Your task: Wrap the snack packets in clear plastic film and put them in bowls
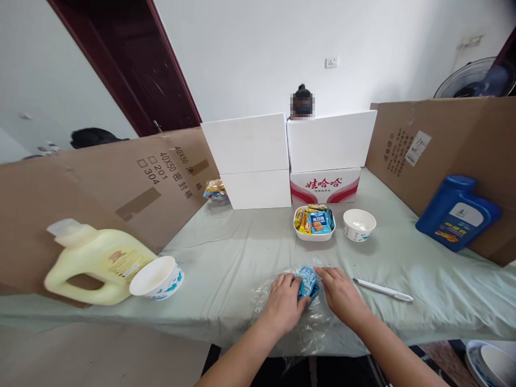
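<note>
Both my hands rest on the near edge of a table covered in pale green cloth [226,258]. My left hand [284,303] and my right hand [341,293] press from either side on a small blue snack packet [308,282], fingers curled against it. The packet lies on a sheet of clear crinkled plastic [306,322] that hangs over the table's front edge. A white pen [382,290] lies just right of my right hand.
A white dish of snack packets [314,221] and an empty white bowl [359,224] stand mid-table. At left are a yellow jug [94,262] and a white bowl [156,277]; at right a blue bottle [457,212]. Cardboard walls and white boxes [290,156] ring the table; a person sits behind them.
</note>
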### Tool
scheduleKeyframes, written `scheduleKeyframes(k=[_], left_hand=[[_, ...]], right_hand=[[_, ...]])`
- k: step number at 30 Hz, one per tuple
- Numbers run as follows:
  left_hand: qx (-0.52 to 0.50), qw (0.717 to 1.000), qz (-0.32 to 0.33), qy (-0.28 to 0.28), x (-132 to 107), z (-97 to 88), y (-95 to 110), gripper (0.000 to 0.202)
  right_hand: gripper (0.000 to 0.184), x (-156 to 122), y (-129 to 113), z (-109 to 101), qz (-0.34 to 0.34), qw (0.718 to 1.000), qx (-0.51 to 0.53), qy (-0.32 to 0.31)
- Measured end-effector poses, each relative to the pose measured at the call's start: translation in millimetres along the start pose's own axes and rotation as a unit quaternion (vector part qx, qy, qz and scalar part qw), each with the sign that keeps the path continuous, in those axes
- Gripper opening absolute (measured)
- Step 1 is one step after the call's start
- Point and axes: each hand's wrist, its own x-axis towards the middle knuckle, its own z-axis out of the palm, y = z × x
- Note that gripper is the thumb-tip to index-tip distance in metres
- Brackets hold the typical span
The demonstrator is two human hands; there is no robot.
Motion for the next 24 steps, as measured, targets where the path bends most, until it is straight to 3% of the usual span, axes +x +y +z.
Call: scheduleKeyframes(k=[3,7,11,13,15,17,21,24], left_hand=[[-0.019,0.999,-0.029,0.025,14,-2.0,-3,0.017],[0.003,0.993,-0.104,0.062,31,4.0,3,0.017],[0.005,0.996,-0.058,0.075,33,20.9,21,0.017],[-0.005,0.997,-0.036,0.074,26,29.9,24,0.032],[-0.015,0.997,-0.036,0.061,18,35.6,20,0.055],[-0.029,0.998,-0.038,0.045,11,35.4,9,0.065],[-0.069,0.997,-0.003,0.035,10,18.6,-17,0.053],[-0.077,0.996,-0.024,0.049,19,4.3,-31,0.045]], right_hand=[[0.039,7,6,15,0.011,0.997,0.073,0.013],[0.031,1,8,29,0.019,0.995,0.096,0.033],[0.029,-3,14,34,0.050,0.984,0.151,0.076],[0.031,-3,20,37,0.090,0.977,0.160,0.112],[0.037,-1,25,40,0.117,0.972,0.157,0.133],[0.042,0,29,43,0.123,0.972,0.149,0.134],[0.044,1,31,47,0.100,0.980,0.127,0.113],[0.040,0,30,48,0.084,0.983,0.114,0.114]])
